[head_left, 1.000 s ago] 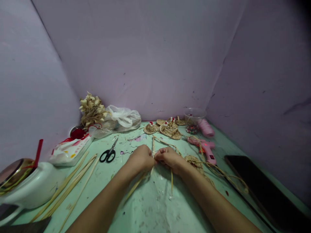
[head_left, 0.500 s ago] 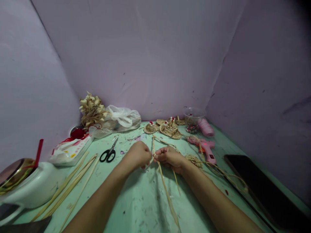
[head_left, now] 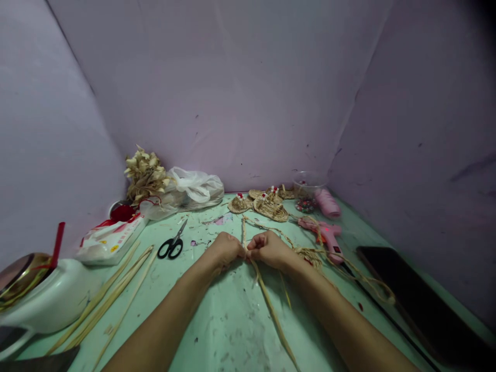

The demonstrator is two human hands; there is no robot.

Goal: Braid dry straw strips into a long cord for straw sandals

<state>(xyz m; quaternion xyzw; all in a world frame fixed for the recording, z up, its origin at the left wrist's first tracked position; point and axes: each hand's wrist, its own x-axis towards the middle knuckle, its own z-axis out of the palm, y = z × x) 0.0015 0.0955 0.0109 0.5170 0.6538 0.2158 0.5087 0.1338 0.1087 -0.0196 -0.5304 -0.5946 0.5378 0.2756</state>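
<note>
My left hand (head_left: 227, 249) and my right hand (head_left: 268, 249) meet at the middle of the green table (head_left: 232, 330), both closed in a pinch on a thin straw braid (head_left: 244, 230) that runs away from me toward the back. Loose straw strands (head_left: 271, 307) hang from the pinch and trail toward me across the table. A coil of braided straw (head_left: 310, 254) lies just right of my right wrist.
Black scissors (head_left: 173, 244) lie left of my hands. Long straw stalks (head_left: 112, 294), a white pot (head_left: 46, 297) and a packet (head_left: 110, 238) are at the left. Small woven straw pieces (head_left: 267, 205), a pink glue gun (head_left: 327, 235), a bead jar (head_left: 308, 190) and a dark phone (head_left: 411, 294) lie at the right.
My hands have drawn slightly toward the back and closer together. A straw strand that lay under my left wrist has swung across and now trails toward me between my arms.
</note>
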